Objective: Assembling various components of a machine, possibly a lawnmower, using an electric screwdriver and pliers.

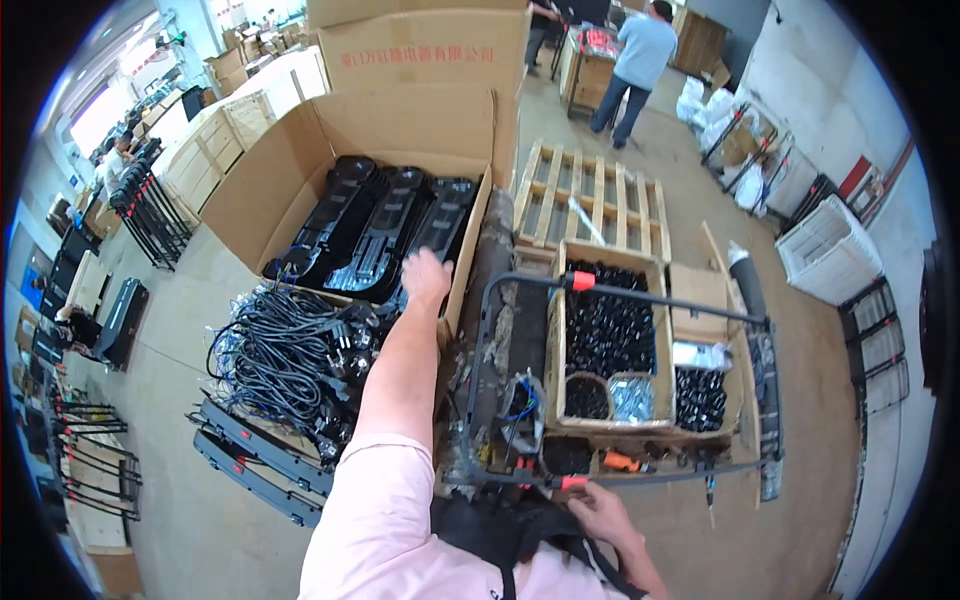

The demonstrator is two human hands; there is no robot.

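Now left hand (428,277) reaches out, fingers loose, holding nothing, over black parts (380,225) packed in the big box (255,190) | right hand (598,510) rests by cart bar (520,482), grip unclear | cables (285,350) piled beside box

Person wore a pale pink short-sleeved shirt (375,520), sleeve ending at the upper arm, forearms bare below it. Left hand (427,277) and right hand (597,510) were both bare, no gloves, no watch or rings visible. A black strap or bag (505,535) with dark webbing lay across the chest over the pink fabric.
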